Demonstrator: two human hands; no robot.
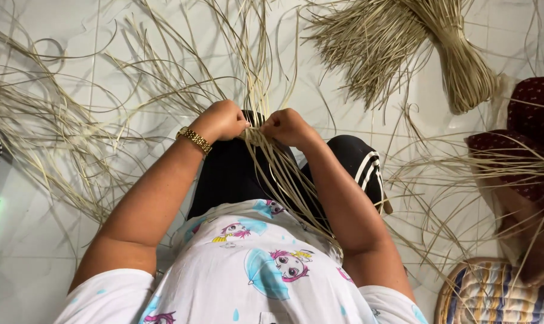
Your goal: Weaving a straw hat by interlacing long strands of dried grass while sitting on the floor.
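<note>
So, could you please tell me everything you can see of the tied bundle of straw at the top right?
The bundle is pale, dry, tan straw or reed in thin strips. It lies on the white tiled floor, packed tight at its lower right end near a dark red cloth, and fans out loose toward the upper left. Whether a tie binds it cannot be told. Neither hand touches it; both work on other strands lower down.

We've got pale straw-coloured reed strips (266, 90), a gold watch band (194, 140), black trousers with white stripes (363, 168), a white cartoon-print shirt (266, 264) with blue and pink, and a multicoloured striped mat (494, 294).
</note>
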